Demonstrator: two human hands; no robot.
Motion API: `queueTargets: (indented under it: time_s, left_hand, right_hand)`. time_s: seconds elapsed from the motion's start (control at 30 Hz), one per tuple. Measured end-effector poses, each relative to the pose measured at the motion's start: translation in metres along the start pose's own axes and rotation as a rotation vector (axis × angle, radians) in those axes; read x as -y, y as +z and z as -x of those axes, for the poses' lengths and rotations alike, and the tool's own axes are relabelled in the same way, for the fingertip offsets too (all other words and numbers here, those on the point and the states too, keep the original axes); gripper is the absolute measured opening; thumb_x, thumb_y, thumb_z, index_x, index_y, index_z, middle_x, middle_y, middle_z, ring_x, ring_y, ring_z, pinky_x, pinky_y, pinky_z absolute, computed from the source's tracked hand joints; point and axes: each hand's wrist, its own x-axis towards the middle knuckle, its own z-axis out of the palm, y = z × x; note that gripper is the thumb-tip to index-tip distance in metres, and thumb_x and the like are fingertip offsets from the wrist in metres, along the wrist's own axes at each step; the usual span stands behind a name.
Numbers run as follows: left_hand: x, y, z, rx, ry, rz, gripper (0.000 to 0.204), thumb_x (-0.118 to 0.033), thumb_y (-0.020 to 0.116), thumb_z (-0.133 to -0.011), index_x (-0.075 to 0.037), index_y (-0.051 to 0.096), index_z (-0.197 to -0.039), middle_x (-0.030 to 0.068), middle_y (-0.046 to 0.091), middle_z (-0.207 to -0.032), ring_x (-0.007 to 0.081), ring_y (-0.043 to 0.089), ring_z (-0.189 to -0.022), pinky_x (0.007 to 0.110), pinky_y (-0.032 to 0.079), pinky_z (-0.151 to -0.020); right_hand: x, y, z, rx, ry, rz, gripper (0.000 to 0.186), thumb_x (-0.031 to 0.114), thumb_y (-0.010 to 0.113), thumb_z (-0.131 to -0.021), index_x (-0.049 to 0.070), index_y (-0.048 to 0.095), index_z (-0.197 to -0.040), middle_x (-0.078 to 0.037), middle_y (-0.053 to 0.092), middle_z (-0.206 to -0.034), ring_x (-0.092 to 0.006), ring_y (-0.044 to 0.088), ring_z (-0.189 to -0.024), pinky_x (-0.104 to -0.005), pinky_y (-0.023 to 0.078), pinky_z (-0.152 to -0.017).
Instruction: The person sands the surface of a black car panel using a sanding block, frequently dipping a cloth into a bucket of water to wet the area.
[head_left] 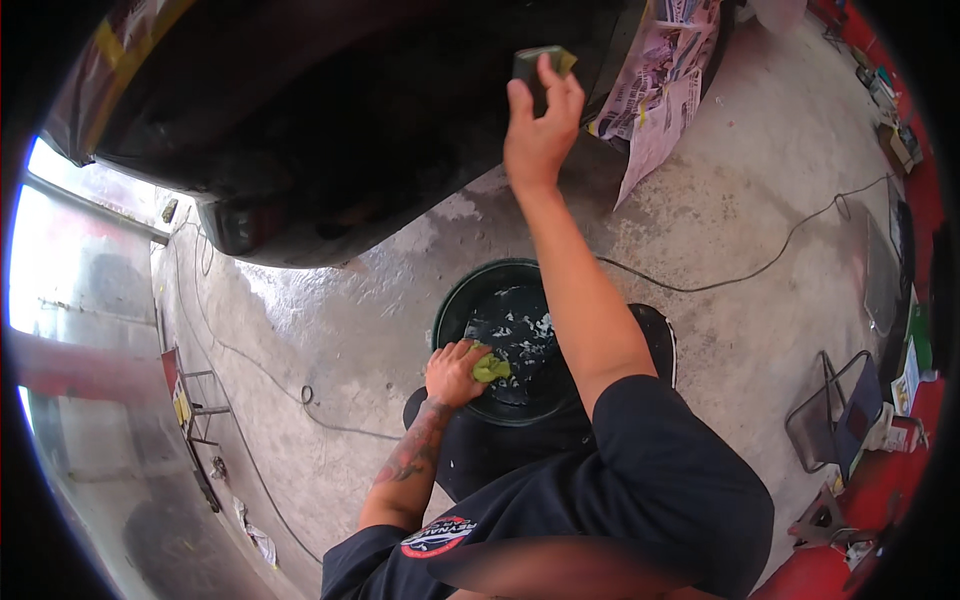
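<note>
My right hand (543, 135) is raised at the dark, glossy car body (380, 110). Its fingers grip a small dark sanding block (526, 66) with a yellowish end; whether the block touches the panel I cannot tell. Lower down, my left hand (455, 375) is closed on a crumpled yellow-green cloth (491, 368) at the left side of a round black basin (442, 315). Dark water with whitish patches of foam or reflection shows inside the basin, which sits between my knees. Part of its right side is hidden behind my right arm.
Printed newspaper sheets (660, 110) hang taped on the car at the upper right. A dark cable (720, 287) runs across the concrete floor (350, 345) on the right, another on the left. A dark folding chair (845, 415) stands right, a metal frame (205, 408) left.
</note>
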Motion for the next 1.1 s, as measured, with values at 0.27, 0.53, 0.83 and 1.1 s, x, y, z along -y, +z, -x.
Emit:
queueTargets:
  time_s: [0.27,0.53,0.83,1.1]
  left_hand:
    - [-0.003,-0.003,-0.002,-0.011,0.026,-0.02,0.05,-0.026,0.083,-0.064,-0.023,0.075,-0.113,0.0035,0.069,-0.116,0.0255,0.066,-0.099,0.042,0.053,-0.085]
    - [-0.002,-0.003,-0.003,0.017,0.025,-0.012,0.048,-0.025,0.083,-0.065,-0.023,0.076,-0.112,0.0024,0.07,-0.114,0.0249,0.066,-0.099,0.041,0.052,-0.086]
    - [-0.001,-0.004,-0.004,0.035,0.019,-0.025,0.047,-0.024,0.082,-0.065,-0.023,0.076,-0.112,0.0024,0.069,-0.113,0.0252,0.066,-0.1,0.041,0.052,-0.086]
    - [-0.004,-0.006,-0.004,0.031,0.029,-0.004,0.046,-0.024,0.082,-0.065,-0.022,0.076,-0.111,0.0025,0.069,-0.111,0.0252,0.066,-0.098,0.041,0.052,-0.085]
  right_hand:
    - [-0.022,0.004,-0.108,-0.173,-0.011,0.167,0.038,0.011,0.062,-0.095,-0.001,0.06,-0.131,-0.024,0.061,-0.121,-0.0425,0.057,-0.116,-0.0473,0.045,-0.103]
    - [-0.006,0.019,-0.055,-0.08,-0.258,0.118,0.045,0.017,0.072,-0.093,-0.001,0.059,-0.132,-0.021,0.059,-0.125,-0.0398,0.048,-0.129,-0.0486,0.035,-0.112]
    - [0.015,0.016,-0.024,0.003,-0.301,0.136,0.046,0.017,0.071,-0.093,0.001,0.058,-0.134,-0.02,0.06,-0.127,-0.0391,0.049,-0.128,-0.0479,0.034,-0.111]
    - [-0.019,0.008,-0.128,-0.139,-0.184,0.164,0.038,0.016,0.065,-0.096,-0.003,0.061,-0.129,-0.026,0.059,-0.127,-0.0441,0.053,-0.12,-0.0481,0.042,-0.105]
